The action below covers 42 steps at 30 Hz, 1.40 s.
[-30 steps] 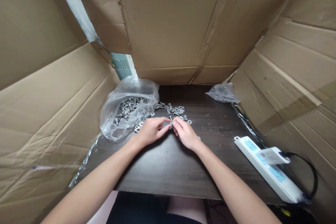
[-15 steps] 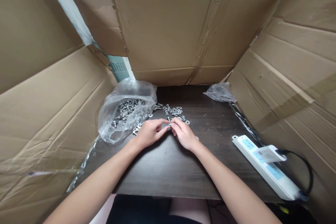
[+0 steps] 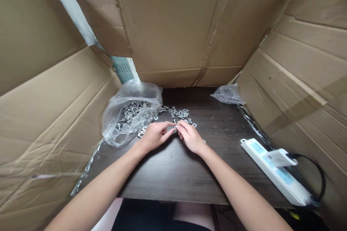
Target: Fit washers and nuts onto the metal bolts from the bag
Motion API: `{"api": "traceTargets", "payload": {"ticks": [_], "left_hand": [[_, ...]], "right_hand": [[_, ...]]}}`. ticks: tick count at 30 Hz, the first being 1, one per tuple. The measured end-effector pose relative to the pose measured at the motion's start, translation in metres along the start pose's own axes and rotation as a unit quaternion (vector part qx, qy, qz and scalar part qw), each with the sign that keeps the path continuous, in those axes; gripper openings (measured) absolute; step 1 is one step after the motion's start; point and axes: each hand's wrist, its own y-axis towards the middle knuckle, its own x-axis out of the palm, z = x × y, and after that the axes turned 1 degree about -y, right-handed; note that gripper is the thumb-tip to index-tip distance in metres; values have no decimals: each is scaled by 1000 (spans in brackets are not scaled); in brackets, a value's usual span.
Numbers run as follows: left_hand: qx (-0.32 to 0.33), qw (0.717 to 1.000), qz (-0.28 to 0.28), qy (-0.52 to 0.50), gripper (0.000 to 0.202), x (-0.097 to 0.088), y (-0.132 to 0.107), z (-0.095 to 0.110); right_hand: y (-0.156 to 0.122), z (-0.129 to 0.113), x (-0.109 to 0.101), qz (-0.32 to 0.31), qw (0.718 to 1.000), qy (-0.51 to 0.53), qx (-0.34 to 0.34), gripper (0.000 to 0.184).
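My left hand [image 3: 155, 135] and my right hand [image 3: 190, 136] meet fingertip to fingertip over the dark wooden table [image 3: 173, 173]. Both are pinched on one small metal screw [image 3: 175, 126] held between them. Just beyond the fingers lies a loose scatter of screws and washers [image 3: 181, 114]. To the left, a clear plastic bag [image 3: 130, 115] lies open with several more screws inside. A few screws [image 3: 141, 133] rest by my left knuckles.
Cardboard walls [image 3: 176, 25] close in the table on the left, back and right. A second crumpled plastic bag [image 3: 227, 95] sits at the back right. A white power strip [image 3: 276, 173] with a plugged-in adapter and black cable lies at the right edge.
Both hands stay pinched together on the small part, with only slight finger movement. The view has shifted a little.
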Motion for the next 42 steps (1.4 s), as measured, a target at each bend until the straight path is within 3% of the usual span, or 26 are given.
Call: {"api": "traceTargets", "payload": {"ticks": [5, 13, 21, 27, 36, 42], "left_hand": [[-6, 1000, 2, -1, 23, -1, 0, 1], [-10, 1000, -4, -7, 22, -1, 0, -1], [-3, 1000, 1, -12, 21, -2, -1, 1], [0, 1000, -3, -5, 21, -2, 0, 1], [3, 1000, -8, -14, 23, -3, 1, 4], [12, 1000, 4, -8, 24, -3, 1, 1]], "right_hand": [[0, -1, 1, 7, 1000, -14, -1, 39], [-2, 0, 1, 2, 1000, 10, 8, 20], [-1, -2, 1, 2, 1000, -3, 1, 38], [-3, -2, 1, 1, 1000, 28, 8, 19], [-2, -3, 0, 2, 1000, 27, 0, 39], [-3, -2, -1, -16, 998, 53, 0, 27]]}}
